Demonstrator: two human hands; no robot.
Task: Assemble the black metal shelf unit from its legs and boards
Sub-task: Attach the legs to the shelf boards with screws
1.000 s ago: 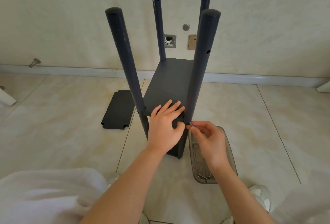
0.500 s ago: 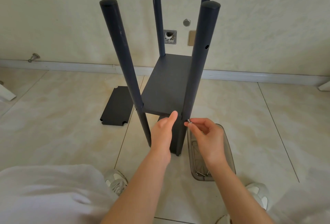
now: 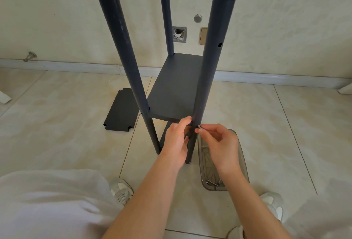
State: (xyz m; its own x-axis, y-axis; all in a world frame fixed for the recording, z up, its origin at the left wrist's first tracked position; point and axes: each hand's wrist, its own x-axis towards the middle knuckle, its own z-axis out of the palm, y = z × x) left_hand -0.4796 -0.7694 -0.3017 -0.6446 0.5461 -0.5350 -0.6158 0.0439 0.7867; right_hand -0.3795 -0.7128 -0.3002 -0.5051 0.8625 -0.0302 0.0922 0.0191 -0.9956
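The black shelf unit stands on the tiled floor with four upright legs and a fitted board (image 3: 177, 90). My left hand (image 3: 176, 139) grips the board's front edge beside the near right leg (image 3: 213, 57), thumb on top and fingers underneath. My right hand (image 3: 217, 141) pinches a small silver screw (image 3: 199, 126) against that leg's side at board height. A screw head shows on the near left leg (image 3: 123, 48) at the board's corner. A loose black board (image 3: 121, 114) with notched corners lies flat on the floor to the left.
A clear plastic tray (image 3: 241, 155) holding several screws lies on the floor under my right forearm. My white shoes (image 3: 122, 191) and white clothing fill the lower frame. The wall with a baseboard (image 3: 76, 66) and outlets stands close behind the unit.
My left hand slid off the top of the board to its front edge by the near right leg. My right hand brought the screw up against that leg.
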